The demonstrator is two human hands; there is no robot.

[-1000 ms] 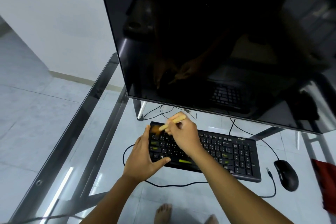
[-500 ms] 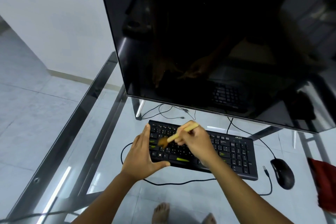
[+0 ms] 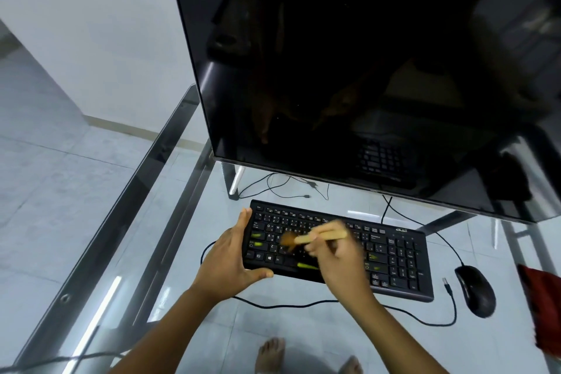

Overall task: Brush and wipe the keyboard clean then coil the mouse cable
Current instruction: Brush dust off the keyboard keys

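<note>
A black keyboard with yellow-green marks, a black mouse, a tan-handled brush and a red cloth are seen.

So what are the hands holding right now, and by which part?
The right hand grips the brush by its wooden handle, bristles on the keys. The left hand only braces the keyboard at its left end.
</note>
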